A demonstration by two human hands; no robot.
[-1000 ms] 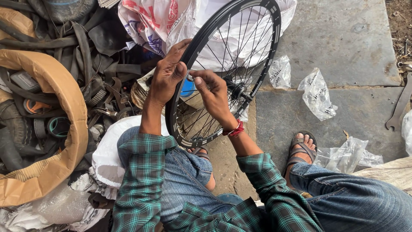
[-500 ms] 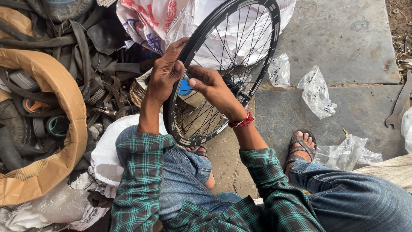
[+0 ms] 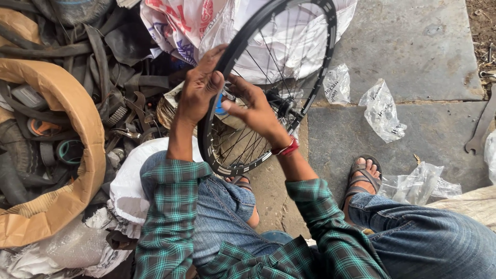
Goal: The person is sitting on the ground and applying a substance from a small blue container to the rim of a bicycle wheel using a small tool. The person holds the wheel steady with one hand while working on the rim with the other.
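Heap of old rubber tubes at left. Left hand, grip clamped on black bicycle wheel rim. Right hand pinches small blue piece among spokes. Wheel upright between knees, over stone floor; spanner far right.

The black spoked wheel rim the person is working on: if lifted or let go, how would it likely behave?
The wheel rim looks stiff: it keeps a true hoop under the left hand and right hand. It is probably light for its size, being open spokes with no tyre. Standing on edge on the stone paving, it would likely roll or tip if released.
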